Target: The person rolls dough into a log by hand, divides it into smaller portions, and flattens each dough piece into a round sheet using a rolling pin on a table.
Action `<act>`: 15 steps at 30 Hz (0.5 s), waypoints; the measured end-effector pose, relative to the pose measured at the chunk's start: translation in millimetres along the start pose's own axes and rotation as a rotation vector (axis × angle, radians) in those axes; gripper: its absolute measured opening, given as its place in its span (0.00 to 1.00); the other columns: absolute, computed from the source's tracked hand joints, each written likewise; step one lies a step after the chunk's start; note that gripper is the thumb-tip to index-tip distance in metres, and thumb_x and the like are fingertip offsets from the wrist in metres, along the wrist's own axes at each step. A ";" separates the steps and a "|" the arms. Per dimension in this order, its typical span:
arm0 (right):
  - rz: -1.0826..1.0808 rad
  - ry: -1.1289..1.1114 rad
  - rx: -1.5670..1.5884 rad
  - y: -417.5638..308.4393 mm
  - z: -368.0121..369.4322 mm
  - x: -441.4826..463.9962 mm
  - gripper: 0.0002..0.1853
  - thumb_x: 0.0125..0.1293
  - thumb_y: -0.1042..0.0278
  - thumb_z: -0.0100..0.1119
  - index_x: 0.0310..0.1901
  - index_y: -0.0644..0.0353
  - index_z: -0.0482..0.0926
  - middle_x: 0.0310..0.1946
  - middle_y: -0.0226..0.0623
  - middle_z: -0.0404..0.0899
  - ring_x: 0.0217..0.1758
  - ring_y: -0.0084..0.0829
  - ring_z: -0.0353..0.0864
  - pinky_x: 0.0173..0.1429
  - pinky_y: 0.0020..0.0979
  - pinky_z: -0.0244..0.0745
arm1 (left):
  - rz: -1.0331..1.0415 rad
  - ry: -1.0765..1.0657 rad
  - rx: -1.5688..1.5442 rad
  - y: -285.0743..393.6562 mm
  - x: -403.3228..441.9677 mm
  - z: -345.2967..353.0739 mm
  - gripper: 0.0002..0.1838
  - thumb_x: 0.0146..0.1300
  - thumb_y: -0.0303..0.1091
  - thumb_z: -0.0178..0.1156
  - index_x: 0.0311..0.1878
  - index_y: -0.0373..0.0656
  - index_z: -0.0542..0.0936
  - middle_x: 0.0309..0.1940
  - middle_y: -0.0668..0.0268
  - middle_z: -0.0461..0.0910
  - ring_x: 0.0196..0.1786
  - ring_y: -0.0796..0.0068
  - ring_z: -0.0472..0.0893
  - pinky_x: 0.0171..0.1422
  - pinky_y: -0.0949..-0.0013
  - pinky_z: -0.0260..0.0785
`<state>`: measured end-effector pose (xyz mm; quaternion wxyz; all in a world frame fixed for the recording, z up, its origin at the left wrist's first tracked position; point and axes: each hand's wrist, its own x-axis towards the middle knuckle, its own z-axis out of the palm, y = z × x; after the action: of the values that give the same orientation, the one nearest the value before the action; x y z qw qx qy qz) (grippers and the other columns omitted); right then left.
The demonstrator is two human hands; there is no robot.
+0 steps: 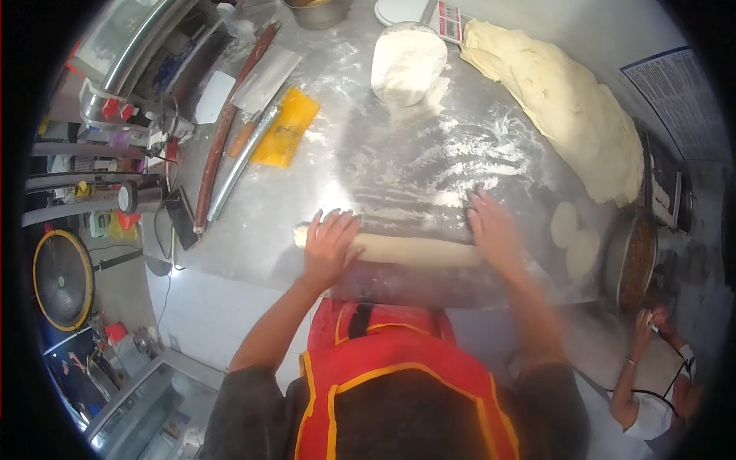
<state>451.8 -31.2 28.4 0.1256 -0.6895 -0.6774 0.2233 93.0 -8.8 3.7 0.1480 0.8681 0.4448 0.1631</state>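
A long pale dough roll (pixel 422 251) lies across the floured metal worktop (pixel 322 153), close to its front edge. My left hand (pixel 331 244) rests flat over the roll near its left end, fingers spread. At the other end, my right hand (pixel 494 230) lies with its fingers stretched out and pointing away from me; it covers the roll's right end. Beyond both hands, loose flour (pixel 483 157) is streaked over the metal. Two flat dough rounds (pixel 573 239) sit to the right of my right hand.
A big dough mass (pixel 567 100) lies at the back right, near a flour scoop (pixel 409 65). On the left are a long wooden rod (pixel 226 130), a cleaver (pixel 268 77) and a yellow packet (pixel 285 129). A pan of filling (pixel 636 257) and another person (pixel 652 376) are at right.
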 end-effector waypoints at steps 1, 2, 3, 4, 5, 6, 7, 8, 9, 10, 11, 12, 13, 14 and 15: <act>-0.018 0.059 0.097 -11.3 9.9 4.7 0.21 0.69 0.63 0.52 0.61 0.62 0.73 0.67 0.50 0.66 0.71 0.49 0.63 0.76 0.45 0.53 | -0.027 -0.018 0.012 0.5 10.0 -2.9 0.28 0.55 0.37 0.67 0.61 0.47 0.75 0.61 0.61 0.73 0.68 0.55 0.67 0.74 0.46 0.52; -0.028 0.051 0.085 -24.2 21.1 1.0 0.22 0.69 0.63 0.52 0.62 0.62 0.72 0.68 0.51 0.65 0.71 0.49 0.62 0.76 0.46 0.52 | -0.052 -0.009 0.021 0.2 15.5 -1.8 0.29 0.56 0.39 0.66 0.62 0.48 0.74 0.62 0.61 0.72 0.69 0.55 0.66 0.74 0.45 0.52; -0.038 0.043 0.076 -38.7 33.3 -9.2 0.23 0.69 0.63 0.52 0.64 0.61 0.70 0.68 0.51 0.64 0.72 0.49 0.62 0.76 0.47 0.51 | -0.078 -0.003 0.032 0.6 19.3 -0.5 0.30 0.57 0.40 0.65 0.63 0.48 0.73 0.63 0.60 0.71 0.70 0.54 0.65 0.74 0.44 0.51; -0.051 0.032 0.062 -47.6 42.3 -22.3 0.25 0.69 0.63 0.52 0.65 0.61 0.69 0.69 0.51 0.63 0.72 0.50 0.61 0.76 0.48 0.50 | -0.108 0.008 0.040 2.1 21.4 1.0 0.30 0.58 0.41 0.64 0.65 0.48 0.72 0.64 0.60 0.70 0.70 0.54 0.64 0.74 0.43 0.51; -0.176 0.054 -0.027 -43.2 65.5 -45.5 0.27 0.68 0.62 0.52 0.67 0.61 0.67 0.70 0.51 0.62 0.73 0.49 0.60 0.76 0.50 0.49 | -0.068 -0.059 0.072 7.7 11.7 5.2 0.31 0.59 0.43 0.63 0.66 0.49 0.70 0.66 0.59 0.69 0.71 0.54 0.63 0.75 0.42 0.49; -0.298 0.077 -0.117 -39.3 86.5 -68.0 0.29 0.68 0.60 0.53 0.68 0.60 0.64 0.70 0.50 0.62 0.74 0.49 0.58 0.77 0.53 0.48 | -0.026 -0.127 0.103 16.3 -8.4 12.9 0.32 0.60 0.45 0.62 0.68 0.49 0.69 0.67 0.58 0.67 0.72 0.53 0.62 0.75 0.41 0.48; -0.257 0.002 -0.151 -43.7 89.7 -81.7 0.30 0.67 0.59 0.53 0.69 0.60 0.64 0.71 0.50 0.61 0.75 0.49 0.57 0.76 0.54 0.47 | 0.018 -0.198 0.132 21.5 -22.6 20.7 0.33 0.62 0.47 0.61 0.69 0.50 0.68 0.69 0.57 0.65 0.73 0.53 0.61 0.75 0.39 0.46; -0.216 -0.072 -0.184 -47.8 92.6 -92.4 0.31 0.67 0.58 0.54 0.69 0.60 0.63 0.71 0.49 0.60 0.76 0.48 0.56 0.76 0.56 0.46 | 0.025 -0.212 0.157 22.3 -27.7 29.3 0.33 0.63 0.48 0.59 0.70 0.50 0.67 0.70 0.58 0.64 0.74 0.53 0.59 0.76 0.39 0.45; -0.175 -0.148 -0.217 -51.3 94.7 -97.3 0.32 0.66 0.57 0.54 0.69 0.60 0.63 0.72 0.49 0.59 0.76 0.48 0.55 0.76 0.58 0.45 | 0.033 -0.226 0.182 23.3 -32.4 37.8 0.33 0.64 0.49 0.57 0.71 0.51 0.66 0.71 0.58 0.62 0.75 0.53 0.58 0.76 0.38 0.43; -0.151 -0.096 -0.244 -57.1 90.0 -86.0 0.32 0.66 0.56 0.54 0.69 0.60 0.63 0.72 0.48 0.59 0.76 0.47 0.55 0.76 0.58 0.44 | 0.040 -0.241 0.206 27.7 -32.1 38.5 0.34 0.65 0.50 0.56 0.72 0.51 0.65 0.73 0.58 0.60 0.75 0.53 0.57 0.77 0.38 0.41; -0.129 -0.042 -0.273 -56.9 85.6 -62.0 0.32 0.66 0.55 0.54 0.69 0.60 0.64 0.72 0.47 0.58 0.77 0.47 0.54 0.76 0.58 0.44 | 0.026 -0.187 0.191 21.8 -18.0 45.3 0.34 0.65 0.51 0.55 0.72 0.51 0.64 0.74 0.58 0.59 0.76 0.52 0.56 0.77 0.38 0.41; -0.108 0.014 -0.302 -56.1 79.2 -33.0 0.32 0.66 0.54 0.55 0.69 0.60 0.64 0.73 0.46 0.58 0.77 0.46 0.54 0.76 0.58 0.43 | 0.012 -0.131 0.177 12.9 14.2 46.9 0.34 0.66 0.51 0.54 0.73 0.51 0.63 0.74 0.59 0.58 0.76 0.52 0.55 0.77 0.39 0.40; -0.057 0.106 -0.330 -50.2 74.5 -2.2 0.32 0.67 0.53 0.54 0.68 0.60 0.64 0.73 0.46 0.58 0.76 0.46 0.55 0.76 0.58 0.43 | -0.030 -0.156 0.202 10.6 48.3 35.2 0.33 0.67 0.52 0.53 0.73 0.51 0.63 0.75 0.59 0.57 0.77 0.53 0.54 0.77 0.39 0.41; -0.004 0.198 -0.358 -42.5 69.3 29.5 0.31 0.68 0.53 0.53 0.68 0.60 0.65 0.73 0.45 0.58 0.76 0.45 0.56 0.76 0.58 0.44 | -0.071 -0.180 0.227 8.4 83.0 22.8 0.33 0.68 0.53 0.51 0.73 0.51 0.62 0.75 0.59 0.56 0.77 0.54 0.53 0.77 0.40 0.41; 0.014 0.317 -0.367 -33.9 62.7 57.7 0.30 0.68 0.53 0.52 0.68 0.60 0.65 0.72 0.45 0.59 0.75 0.45 0.56 0.75 0.57 0.45 | -0.117 -0.122 0.278 2.5 113.1 22.8 0.33 0.69 0.54 0.50 0.73 0.50 0.63 0.75 0.58 0.57 0.77 0.54 0.53 0.77 0.41 0.42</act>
<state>391.0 19.5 -18.0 0.1013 -0.7320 -0.6736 -0.0140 166.5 80.1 1.3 0.0622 0.8610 0.5033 0.0381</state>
